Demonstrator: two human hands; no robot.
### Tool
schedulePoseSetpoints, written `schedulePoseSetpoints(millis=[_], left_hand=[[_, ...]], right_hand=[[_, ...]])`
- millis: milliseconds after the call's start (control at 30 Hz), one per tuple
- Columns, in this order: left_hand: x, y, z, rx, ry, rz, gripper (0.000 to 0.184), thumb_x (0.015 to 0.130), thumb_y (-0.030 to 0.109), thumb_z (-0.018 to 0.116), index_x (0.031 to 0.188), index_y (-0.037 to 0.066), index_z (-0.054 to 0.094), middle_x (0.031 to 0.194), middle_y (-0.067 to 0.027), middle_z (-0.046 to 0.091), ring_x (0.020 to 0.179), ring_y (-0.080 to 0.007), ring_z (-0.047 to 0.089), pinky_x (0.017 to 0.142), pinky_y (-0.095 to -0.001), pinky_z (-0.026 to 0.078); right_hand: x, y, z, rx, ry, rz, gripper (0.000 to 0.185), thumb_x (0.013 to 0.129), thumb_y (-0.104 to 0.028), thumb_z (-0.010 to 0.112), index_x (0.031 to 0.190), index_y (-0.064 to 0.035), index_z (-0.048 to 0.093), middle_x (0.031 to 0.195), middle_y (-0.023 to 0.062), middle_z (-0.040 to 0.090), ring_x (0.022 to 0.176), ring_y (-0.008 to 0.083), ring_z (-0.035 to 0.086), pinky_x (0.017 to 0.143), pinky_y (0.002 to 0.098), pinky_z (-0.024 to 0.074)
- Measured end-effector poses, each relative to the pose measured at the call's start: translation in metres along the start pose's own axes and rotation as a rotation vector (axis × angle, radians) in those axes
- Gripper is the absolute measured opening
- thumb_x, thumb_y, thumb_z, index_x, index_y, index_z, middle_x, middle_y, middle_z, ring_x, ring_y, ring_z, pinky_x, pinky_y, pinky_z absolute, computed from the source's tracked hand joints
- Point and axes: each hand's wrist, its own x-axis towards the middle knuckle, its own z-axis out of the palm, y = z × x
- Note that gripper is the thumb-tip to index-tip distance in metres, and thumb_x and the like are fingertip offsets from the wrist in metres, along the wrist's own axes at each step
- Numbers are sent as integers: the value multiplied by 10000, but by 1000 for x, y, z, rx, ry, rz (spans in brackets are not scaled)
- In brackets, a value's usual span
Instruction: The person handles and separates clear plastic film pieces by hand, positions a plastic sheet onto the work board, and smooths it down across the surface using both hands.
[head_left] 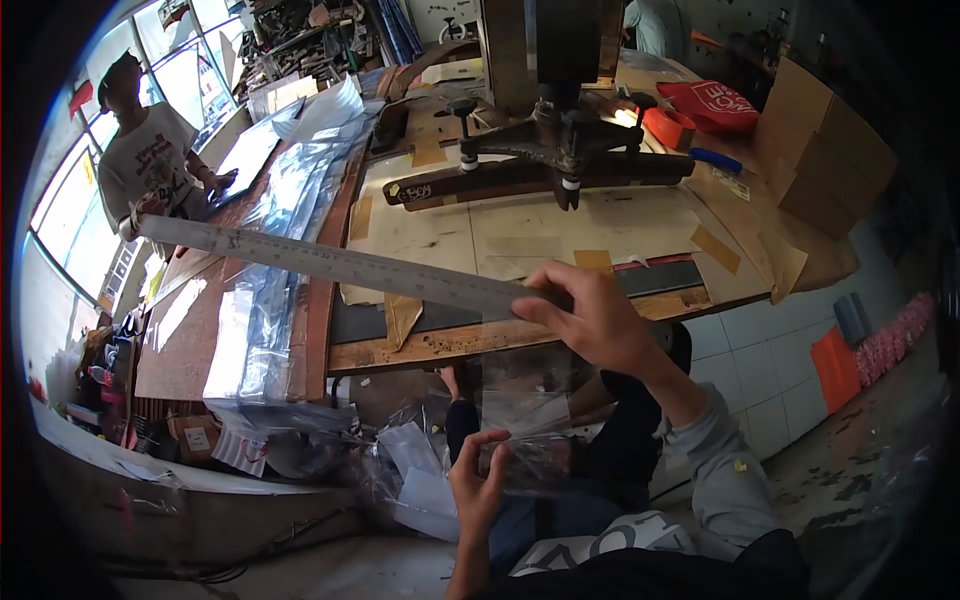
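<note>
My right hand (590,315) pinches the near end of a long grey ruler (350,264) with markings along it. The ruler slants up to the left across the workbench, its far end by the hand (132,222) of another person; whether that hand grips it I cannot tell. Low in the middle, my left hand (478,485) has its thumb and fingers curved and apart, with nothing visible between them. Just beyond it a strip of clear plastic film (525,385) hangs below the bench edge, near crumpled clear plastic.
A press machine with a dark metal crossbar (540,180) stands over a pale board (440,225) on the bench. Clear plastic sheeting (305,200) covers the left table. A cardboard box (825,150), red bag (708,103) and orange tape dispenser (668,128) sit at right.
</note>
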Motion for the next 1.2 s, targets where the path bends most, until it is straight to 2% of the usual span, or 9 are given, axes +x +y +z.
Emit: schedulePoseSetpoints(millis=[67,133,300,367,600,800,900,1167,1200], left_hand=[[-2,-9,1,14,7,71,148,877,31,583,1013,-26,587,967,-61,628,863,-67,552,733,-175,422],[-4,-9,3,21,15,79,149,879,38,586,1014,-26,588,964,-54,631,839,-63,551,721,-170,416],[-6,-13,-2,41,18,39,160,873,48,597,1017,-20,594,946,-50,642,798,-54,545,694,-166,408],[-5,-15,-2,72,32,108,157,870,53,601,1012,-14,598,939,-52,650,772,-46,538,669,-164,404],[-3,-18,0,115,30,125,152,860,57,611,998,-9,612,918,-45,658,711,-35,522,623,-166,387],[0,-18,4,101,18,58,142,846,46,625,983,12,631,702,33,582,524,23,369,468,-160,267],[1,-22,1,100,-2,40,139,841,40,628,978,19,634,625,60,529,498,33,336,445,-163,233],[14,-29,4,235,-207,-92,168,826,32,646,965,7,554,882,-22,632,701,-35,548,622,-179,430],[15,-26,5,279,-207,-39,185,803,48,669,953,14,567,752,-52,611,562,-60,522,521,-203,399]], right_hand=[[50,-9,30,-129,-37,-28,265,856,-265,607,851,-3,640,661,139,629,607,306,621,589,388,470],[96,-6,65,-287,-135,9,276,855,-262,581,882,6,646,700,175,644,689,339,648,658,445,490],[152,2,150,-151,-136,247,249,818,-174,566,948,22,649,1007,223,643,940,374,632,811,441,510],[156,-5,168,-34,-156,246,209,778,-115,591,917,30,651,935,235,653,897,364,646,792,427,516],[167,13,203,-30,-236,-250,186,717,-96,612,816,58,642,863,289,625,896,389,622,818,444,483],[118,51,103,-167,-164,-374,263,831,-265,600,944,-28,606,973,173,563,1010,332,539,860,457,439],[80,82,30,-610,-51,-125,463,805,-277,645,1173,-12,554,1107,142,540,1066,293,527,889,381,429],[59,100,7,-504,-19,-135,447,817,-203,653,1199,0,539,1072,129,502,1023,281,478,891,402,394],[57,97,9,-530,13,-149,433,820,-196,647,1193,-1,545,1066,125,502,1023,275,478,889,400,394]])
